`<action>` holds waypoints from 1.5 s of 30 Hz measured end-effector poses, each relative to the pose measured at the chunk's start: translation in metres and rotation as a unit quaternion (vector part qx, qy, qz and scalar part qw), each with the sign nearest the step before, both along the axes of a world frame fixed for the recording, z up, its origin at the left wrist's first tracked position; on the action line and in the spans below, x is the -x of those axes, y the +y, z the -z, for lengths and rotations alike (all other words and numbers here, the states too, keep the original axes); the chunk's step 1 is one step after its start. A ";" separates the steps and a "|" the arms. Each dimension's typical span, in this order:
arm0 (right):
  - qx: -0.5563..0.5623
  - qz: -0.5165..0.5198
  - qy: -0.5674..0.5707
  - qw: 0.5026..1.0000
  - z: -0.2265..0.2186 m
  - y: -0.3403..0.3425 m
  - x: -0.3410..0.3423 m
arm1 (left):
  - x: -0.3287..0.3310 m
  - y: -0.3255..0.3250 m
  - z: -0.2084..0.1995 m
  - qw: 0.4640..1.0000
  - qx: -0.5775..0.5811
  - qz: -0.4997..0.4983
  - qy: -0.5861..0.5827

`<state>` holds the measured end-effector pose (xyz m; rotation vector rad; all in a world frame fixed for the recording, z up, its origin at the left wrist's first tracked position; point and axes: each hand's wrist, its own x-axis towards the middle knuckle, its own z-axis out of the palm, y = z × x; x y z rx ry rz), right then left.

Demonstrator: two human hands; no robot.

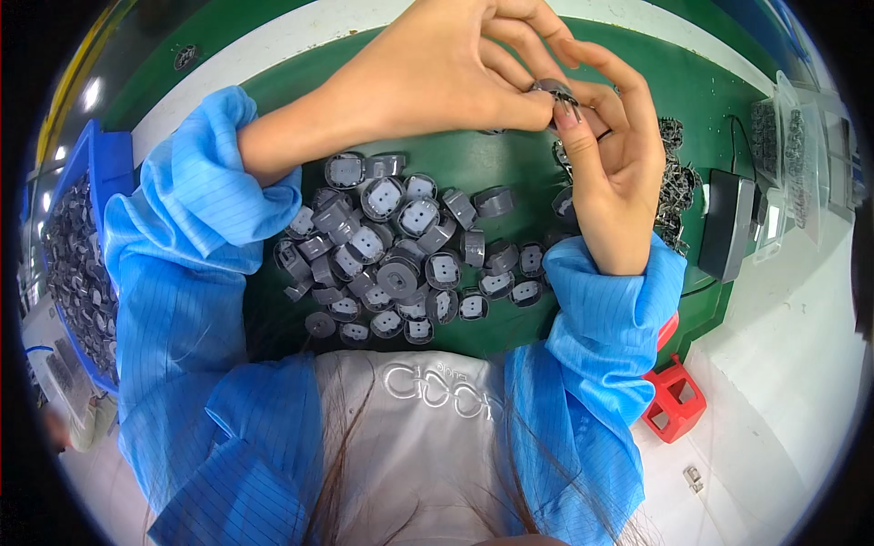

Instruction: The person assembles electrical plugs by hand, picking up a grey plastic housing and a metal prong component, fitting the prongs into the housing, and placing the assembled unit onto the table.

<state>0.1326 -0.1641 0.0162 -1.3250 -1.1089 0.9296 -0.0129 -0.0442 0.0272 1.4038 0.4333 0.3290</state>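
Note:
Over the far side of the green table (510,314), both my hands meet around one small dark grey plastic part (553,88). My left hand (446,77) reaches across from the left and pinches it between thumb and fingers. From the other side, my right hand (614,136) has its thumb pressed on the same part, with the fingers curled behind. Much of the part is hidden by the fingers. Nearer to me lies a loose heap of round grey plastic housings (398,278), several with pale grey inner faces turned up.
Black open-framed parts (672,187) are piled beyond my right wrist. A dark flat box (726,226) with a cable stands at the table's right edge, beside clear plastic trays (799,173). A blue bin (116,182) of small grey parts is at left. A red stool (675,400) stands lower right.

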 end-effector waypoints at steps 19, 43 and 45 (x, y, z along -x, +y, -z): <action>-0.001 0.140 -0.523 0.840 0.018 0.001 -0.035 | 0.023 0.095 0.037 0.693 -0.657 -0.226 0.193; -0.182 0.134 -0.437 0.871 0.003 0.008 -0.018 | -0.001 0.008 0.012 0.975 -0.210 0.046 0.057; -0.184 0.131 -0.411 0.883 0.002 0.006 -0.013 | 0.002 0.014 0.021 0.951 -0.307 0.035 -0.002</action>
